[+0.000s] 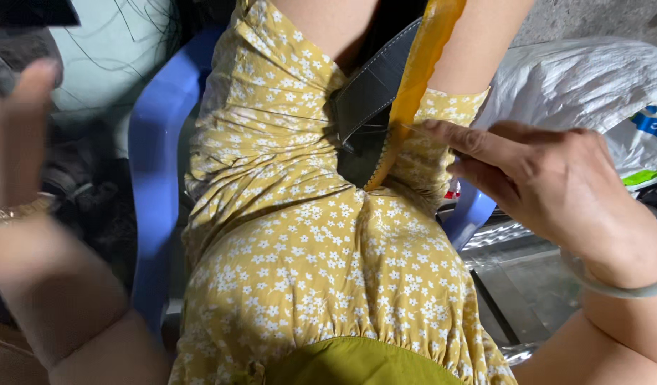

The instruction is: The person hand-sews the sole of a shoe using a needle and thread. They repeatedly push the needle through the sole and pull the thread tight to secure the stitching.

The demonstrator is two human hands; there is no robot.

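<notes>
A thin needle (414, 128) is pinched between the fingertips of the right hand (549, 185) against the orange strip (414, 78) edging a dark leather piece (367, 107) on the lap, while the blurred left hand (18, 135) is raised apart, grip indiscernible.

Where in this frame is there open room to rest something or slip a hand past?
The flowered yellow lap, between the blue chair and the right hand, is bare. It is crowded above: the dark leather piece with its orange strip sits between the knees, the right hand's fingertips touching the strip's edge. The left hand is blurred, raised at the left.
</notes>
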